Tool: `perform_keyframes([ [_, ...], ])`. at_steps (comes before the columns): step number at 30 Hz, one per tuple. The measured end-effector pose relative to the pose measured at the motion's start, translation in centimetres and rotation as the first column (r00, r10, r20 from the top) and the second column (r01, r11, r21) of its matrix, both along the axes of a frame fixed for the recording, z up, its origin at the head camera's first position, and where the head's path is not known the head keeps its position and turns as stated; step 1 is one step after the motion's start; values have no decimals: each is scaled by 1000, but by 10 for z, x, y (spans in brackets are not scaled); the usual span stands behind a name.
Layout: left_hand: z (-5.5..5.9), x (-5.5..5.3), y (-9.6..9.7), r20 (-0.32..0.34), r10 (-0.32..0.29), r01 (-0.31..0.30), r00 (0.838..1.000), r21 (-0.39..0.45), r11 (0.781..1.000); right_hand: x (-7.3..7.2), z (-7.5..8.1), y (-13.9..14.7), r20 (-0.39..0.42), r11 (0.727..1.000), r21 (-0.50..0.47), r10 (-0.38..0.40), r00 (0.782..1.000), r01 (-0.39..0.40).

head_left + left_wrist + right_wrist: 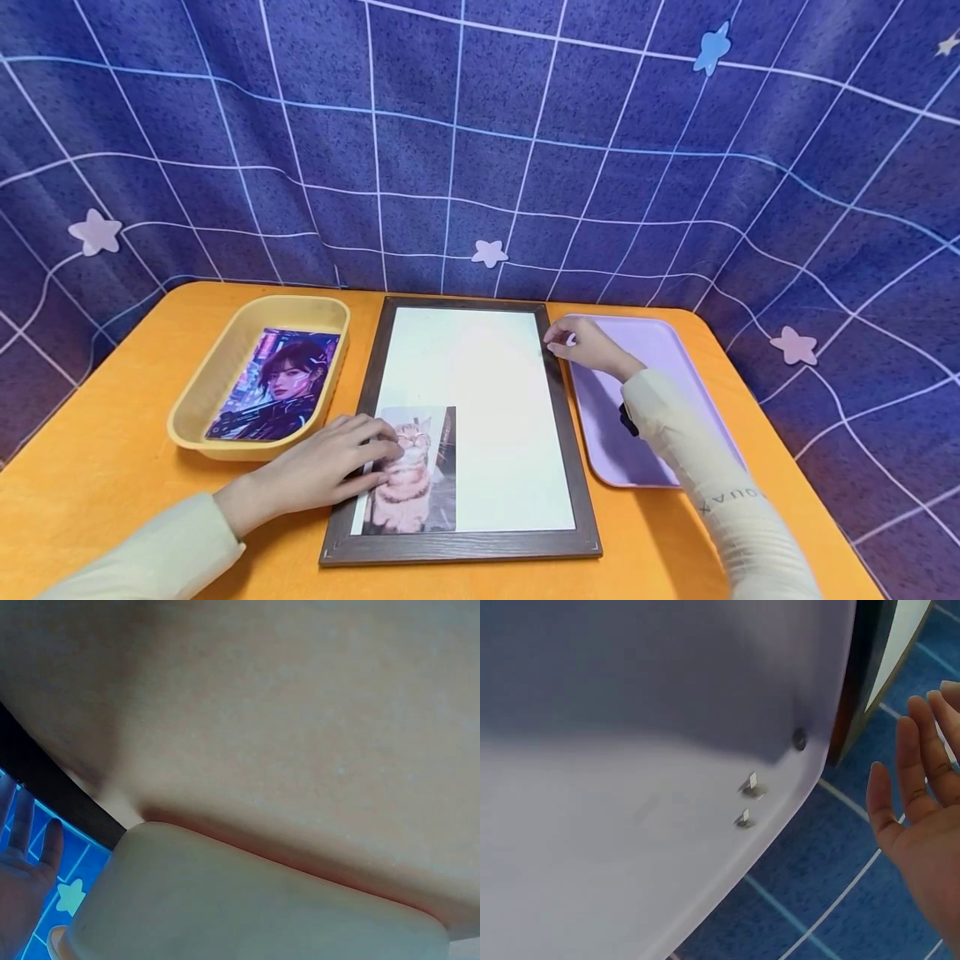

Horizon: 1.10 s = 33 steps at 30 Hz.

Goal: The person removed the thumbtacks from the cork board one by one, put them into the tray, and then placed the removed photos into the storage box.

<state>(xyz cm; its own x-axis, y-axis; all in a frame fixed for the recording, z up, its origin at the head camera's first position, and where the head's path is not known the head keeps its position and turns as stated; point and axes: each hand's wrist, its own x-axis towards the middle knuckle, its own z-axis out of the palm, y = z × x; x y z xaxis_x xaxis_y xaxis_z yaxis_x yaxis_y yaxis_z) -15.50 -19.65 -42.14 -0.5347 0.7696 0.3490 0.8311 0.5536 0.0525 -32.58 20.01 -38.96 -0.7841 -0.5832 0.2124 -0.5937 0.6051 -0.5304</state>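
A dark-framed white board (487, 358) lies flat on the table. On its lower left part is a cat picture (408, 500), and my left hand (330, 462) rests over its left side with the fingers spread. My right hand (592, 343) hovers at the board's upper right edge, beside a purple tray (637, 467). Its thumb and forefinger curve toward each other; whether something small sits between the tips is unclear. The right wrist view has that hand (930, 802) at its right edge, other fingers loosely extended. In the tray lie small shiny metal pieces (751, 786).
A yellow bin (183, 425) at the left holds a picture of a purple-toned figure (288, 387). Both containers stand close beside the board on the orange table (97, 492). A blue gridded curtain (480, 150) with stars hangs behind.
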Motion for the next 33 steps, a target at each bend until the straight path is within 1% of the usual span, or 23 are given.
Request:
perform_keyframes([
  [5,0,-1,0,-3,-4,4,1000,0,1000,7,3,-15,-11,1000,15,27,1000,-27],
  [9,1,-1,0,1,0,0,1000,-3,1000,13,5,-29,6,998,15,55,998,-55],
  [13,1,0,0,8,4,-4,1000,-7,1000,18,3,-41,23,996,34,83,996,-84],
  [20,2,1,0,18,9,-9,1000,-8,1000,29,-3,-62,25,988,67,138,990,-139],
  [26,2,1,0,9,-1,0,1000,2,1000,39,-2,-80,75,977,82,191,979,-196],
  [33,2,1,0,10,4,-4,1000,0,1000,48,-2,-98,79,953,77,288,954,-294],
])
